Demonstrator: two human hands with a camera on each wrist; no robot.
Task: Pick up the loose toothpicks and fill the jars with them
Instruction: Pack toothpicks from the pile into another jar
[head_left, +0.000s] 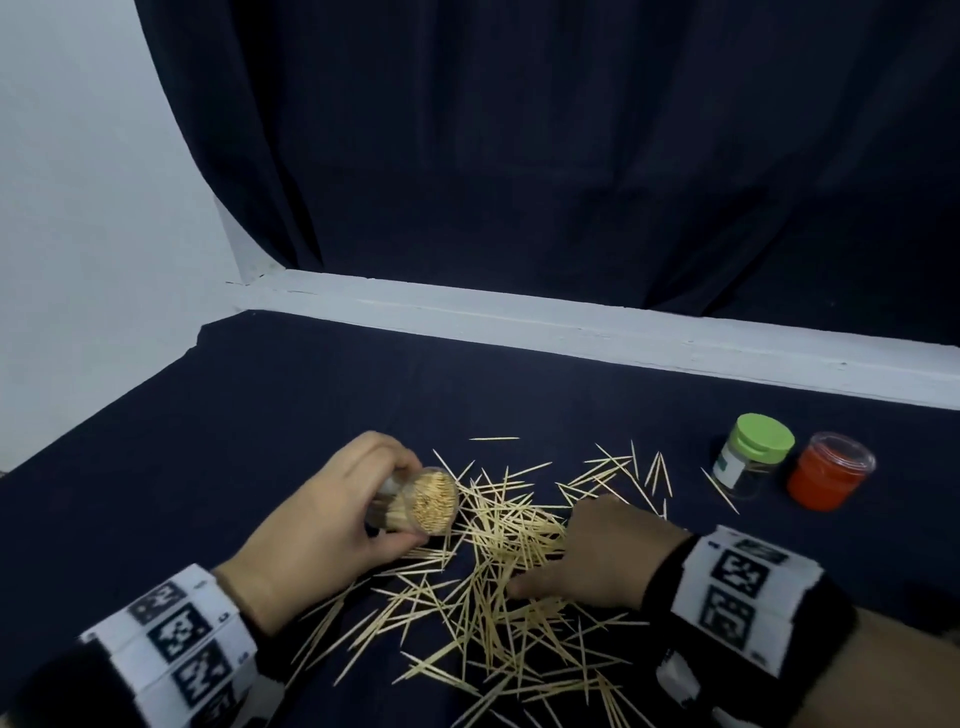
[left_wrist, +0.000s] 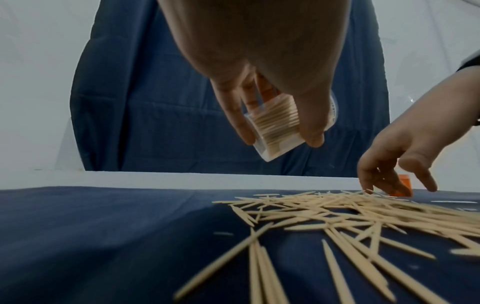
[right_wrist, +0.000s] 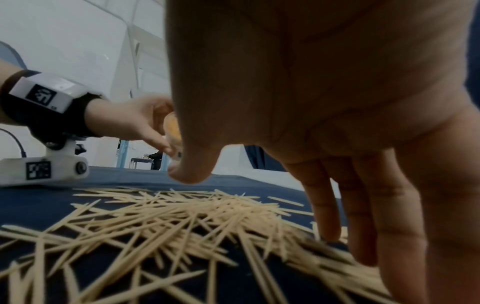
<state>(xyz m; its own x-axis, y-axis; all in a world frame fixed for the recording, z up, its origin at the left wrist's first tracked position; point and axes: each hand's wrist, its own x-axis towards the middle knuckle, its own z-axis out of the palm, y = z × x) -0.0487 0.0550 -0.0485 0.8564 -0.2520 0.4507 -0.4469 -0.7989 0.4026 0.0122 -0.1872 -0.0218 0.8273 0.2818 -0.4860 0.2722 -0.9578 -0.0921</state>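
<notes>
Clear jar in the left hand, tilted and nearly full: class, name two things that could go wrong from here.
The clear jar, held tilted by the left hand, could spill its packed toothpicks. The right hand reaching into the loose toothpicks may scatter them or get pricked.

Pale matt wooden toothpicks (head_left: 498, 561) lie on matt navy cloth (head_left: 260, 415); the clear jar (head_left: 421, 501) is glossy plastic

dark blue cloth (head_left: 291, 395) — covers table | dark curtain (head_left: 519, 156) — behind | white wall (head_left: 78, 208) — left
</notes>
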